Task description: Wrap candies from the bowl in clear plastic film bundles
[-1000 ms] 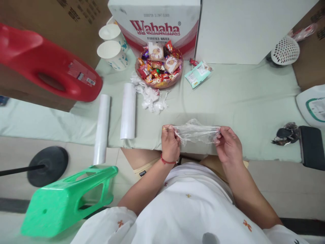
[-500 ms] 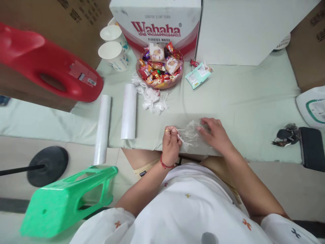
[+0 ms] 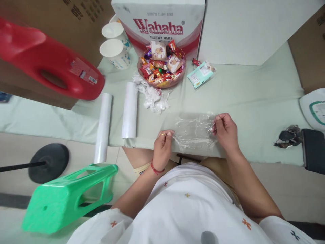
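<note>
A clear plastic bag is stretched flat between my hands, just above the table's front edge. My left hand pinches its left end between thumb and fingers. On the other side, my right hand is closed on the right end. A small dark red wrapped piece shows at the right fingertips; whether it is inside the bag or only behind the film I cannot tell. Beyond the bag, crumpled clear plastic lies by a pink bowl heaped with wrapped candies and snacks.
Two white plastic rolls lie to the left, one overhanging the edge. Behind are paper cups, a red jug and a water carton. A mint packet, keys and phone lie rightward. A green stool stands lower left.
My hands have moved apart, and the bunched bag is now spread out between them. My right fingers have closed on its right end. The red piece, earlier by my left fingers, now shows at my right.
</note>
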Demonstrator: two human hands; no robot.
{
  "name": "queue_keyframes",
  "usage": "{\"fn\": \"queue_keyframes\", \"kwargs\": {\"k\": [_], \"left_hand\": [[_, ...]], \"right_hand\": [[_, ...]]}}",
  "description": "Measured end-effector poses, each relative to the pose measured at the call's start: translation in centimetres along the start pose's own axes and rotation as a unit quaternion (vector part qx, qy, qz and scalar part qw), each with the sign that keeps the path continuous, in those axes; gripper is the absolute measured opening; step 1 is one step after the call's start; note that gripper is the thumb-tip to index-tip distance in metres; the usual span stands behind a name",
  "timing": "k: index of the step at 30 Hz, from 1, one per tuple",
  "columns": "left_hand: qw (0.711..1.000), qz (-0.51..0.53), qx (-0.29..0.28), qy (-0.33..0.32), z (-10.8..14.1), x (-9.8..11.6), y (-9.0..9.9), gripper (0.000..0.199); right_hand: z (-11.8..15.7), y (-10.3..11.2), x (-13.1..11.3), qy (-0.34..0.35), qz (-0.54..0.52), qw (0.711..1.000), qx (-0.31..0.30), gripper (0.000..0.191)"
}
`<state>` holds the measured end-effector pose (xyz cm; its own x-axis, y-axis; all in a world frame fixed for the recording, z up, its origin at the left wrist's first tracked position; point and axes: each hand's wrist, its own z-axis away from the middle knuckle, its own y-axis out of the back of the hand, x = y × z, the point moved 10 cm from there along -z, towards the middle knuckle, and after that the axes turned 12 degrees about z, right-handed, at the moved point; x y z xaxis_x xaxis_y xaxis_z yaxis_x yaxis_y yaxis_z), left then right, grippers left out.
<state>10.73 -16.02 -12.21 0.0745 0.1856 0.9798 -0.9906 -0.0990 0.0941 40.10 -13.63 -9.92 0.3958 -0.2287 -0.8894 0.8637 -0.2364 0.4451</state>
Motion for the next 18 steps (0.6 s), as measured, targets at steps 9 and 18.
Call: {"fn": "queue_keyframes", "kwargs": {"k": [9,18], "left_hand": [[0.97,-0.216,-0.088,-0.065,-4.5,3.4,-3.9,0.046],[0.947,-0.286,-0.088,-0.114,-6.1,3.0,-7.4,0.023]], "right_hand": [[0.9,-0.8,-0.2,0.013,0.011,1.0,-0.011,0.035],[1.1,0.4,0.2,0.025,0.035,0.999,0.015,0.037]]}}
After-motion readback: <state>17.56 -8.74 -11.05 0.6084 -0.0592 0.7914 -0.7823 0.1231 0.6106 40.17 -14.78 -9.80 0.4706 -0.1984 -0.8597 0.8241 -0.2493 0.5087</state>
